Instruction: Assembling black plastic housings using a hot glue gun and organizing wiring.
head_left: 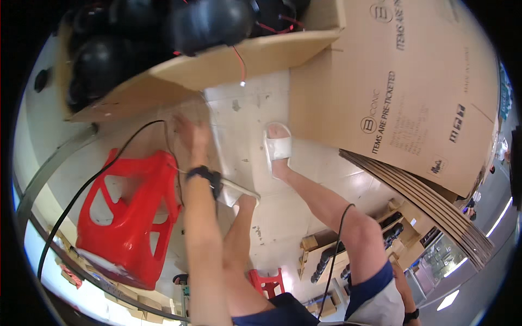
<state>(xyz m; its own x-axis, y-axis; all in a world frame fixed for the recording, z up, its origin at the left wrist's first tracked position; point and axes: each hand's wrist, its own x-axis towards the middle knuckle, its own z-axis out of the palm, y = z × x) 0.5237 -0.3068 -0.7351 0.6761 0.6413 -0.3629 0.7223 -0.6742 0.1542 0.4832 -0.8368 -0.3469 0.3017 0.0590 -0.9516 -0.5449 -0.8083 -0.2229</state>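
My left hand (191,133), smeared by motion, reaches forward just below the near wall of an open cardboard box (255,57). A dark band circles that wrist, and I cannot make out whether the fingers hold anything. Inside the box lie several rounded black units (212,24); a thin red-and-black lead (242,68) with a white plug hangs over its edge. My right hand (401,277) is low at the right beside my thigh, its fingers mostly hidden behind my leg. A dark band is on that wrist too.
A red plastic stool (136,217) lies tipped at the left, with a black cable (76,204) passing by it. Flattened cardboard cartons (402,98) lean at the right. A smaller red stool (269,282) and a shelf (318,252) with black items show lower down.
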